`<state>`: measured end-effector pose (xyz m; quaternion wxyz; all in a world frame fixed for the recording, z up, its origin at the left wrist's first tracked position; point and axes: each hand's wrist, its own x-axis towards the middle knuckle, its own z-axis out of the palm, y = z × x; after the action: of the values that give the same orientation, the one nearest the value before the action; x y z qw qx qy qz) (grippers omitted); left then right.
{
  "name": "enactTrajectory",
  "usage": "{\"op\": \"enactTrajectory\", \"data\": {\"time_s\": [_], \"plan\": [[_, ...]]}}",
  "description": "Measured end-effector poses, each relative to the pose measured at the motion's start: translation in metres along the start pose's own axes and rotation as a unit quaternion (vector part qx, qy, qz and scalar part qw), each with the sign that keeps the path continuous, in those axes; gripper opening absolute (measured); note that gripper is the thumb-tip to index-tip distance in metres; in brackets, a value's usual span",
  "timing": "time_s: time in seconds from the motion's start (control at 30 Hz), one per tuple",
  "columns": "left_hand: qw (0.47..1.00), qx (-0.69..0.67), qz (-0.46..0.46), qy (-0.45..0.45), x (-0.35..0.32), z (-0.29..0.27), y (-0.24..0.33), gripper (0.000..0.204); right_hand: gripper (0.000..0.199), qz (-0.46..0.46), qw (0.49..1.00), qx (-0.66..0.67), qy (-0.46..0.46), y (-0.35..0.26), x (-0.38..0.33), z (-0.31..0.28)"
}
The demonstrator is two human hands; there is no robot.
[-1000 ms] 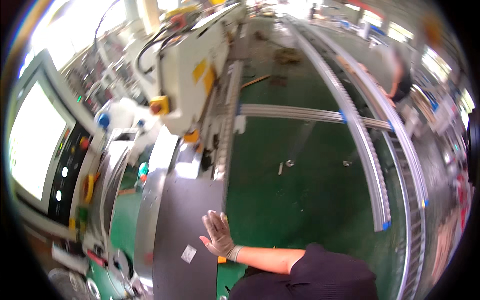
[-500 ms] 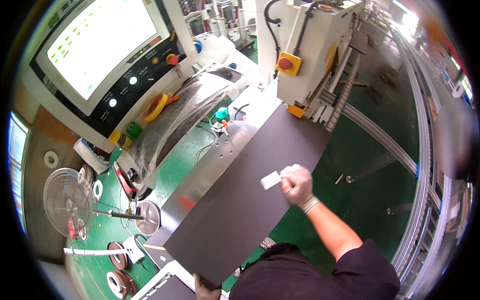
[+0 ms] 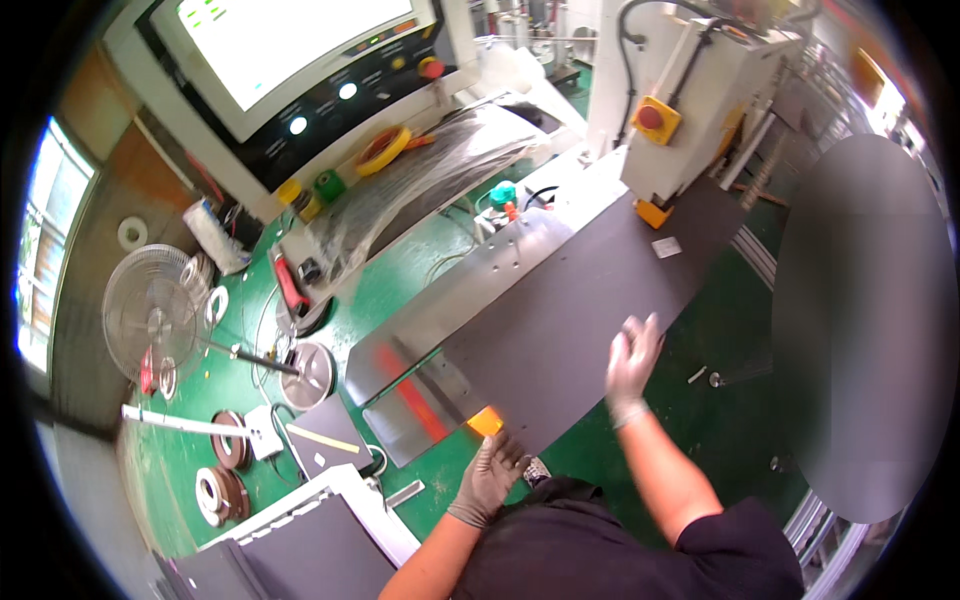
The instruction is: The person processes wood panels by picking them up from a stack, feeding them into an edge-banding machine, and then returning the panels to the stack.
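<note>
A long dark grey panel (image 3: 570,320) lies slantwise on the metal machine bed (image 3: 405,345), its far end beneath the machine head. On the panel, close to that head, rests a small white label (image 3: 666,246). My gloved right hand (image 3: 633,368) is over the panel's right edge, fingers spread and holding nothing, slightly blurred. My gloved left hand (image 3: 487,482) is at the near end of the bed, just below an orange block (image 3: 486,421). Its fingers are loosely bent and apart; whether they touch the block or the panel's edge, I cannot tell.
A machine head (image 3: 680,130) carries a red stop button (image 3: 650,118). The control screen (image 3: 290,50) stands at upper left. A fan (image 3: 155,315) is at left. More dark panels (image 3: 315,555) lie at lower left. A large blurred grey rounded shape (image 3: 865,330) fills the right.
The panel has slid away toward the machine head, uncovering the near bed and orange block. The label, earlier at my right fingers, now lies apart from them. My left hand has left the panel's near corner.
</note>
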<state>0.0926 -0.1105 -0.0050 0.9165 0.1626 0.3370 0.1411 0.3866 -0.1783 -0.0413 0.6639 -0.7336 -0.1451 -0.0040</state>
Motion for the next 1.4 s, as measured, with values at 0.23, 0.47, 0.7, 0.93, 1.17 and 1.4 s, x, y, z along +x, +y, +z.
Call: {"op": "enactTrajectory", "data": {"time_s": [0.23,0.47,0.7,0.93,1.17,1.4], "plan": [[0.792,0.533,0.077,0.288,-0.095,-0.113,-0.014,0.046,0.063,-0.022,0.998,-0.047,0.018,-0.022,-0.037,0.002],[0.517,0.822,-0.067,0.229,-0.256,-0.346,-0.135,0.023,0.055,-0.090,0.975,-0.198,0.039,0.019,0.053,-0.016],[0.760,0.390,-0.012,0.520,-0.296,-0.308,-0.127,0.046,0.042,-0.141,0.918,-0.370,0.010,0.054,0.085,-0.031],[0.691,0.285,0.164,0.644,-0.344,-0.400,-0.107,0.036,0.043,-0.086,0.782,-0.617,-0.003,0.065,0.021,0.000],[0.575,-0.341,0.487,0.562,-0.482,-0.510,-0.057,0.039,0.036,-0.310,0.475,-0.771,-0.290,-0.112,-0.137,0.056],[0.272,0.056,0.143,0.950,-0.626,-0.573,-0.043,0.039,0.041,-0.620,0.316,-0.642,-0.322,0.067,-0.113,0.023]]}}
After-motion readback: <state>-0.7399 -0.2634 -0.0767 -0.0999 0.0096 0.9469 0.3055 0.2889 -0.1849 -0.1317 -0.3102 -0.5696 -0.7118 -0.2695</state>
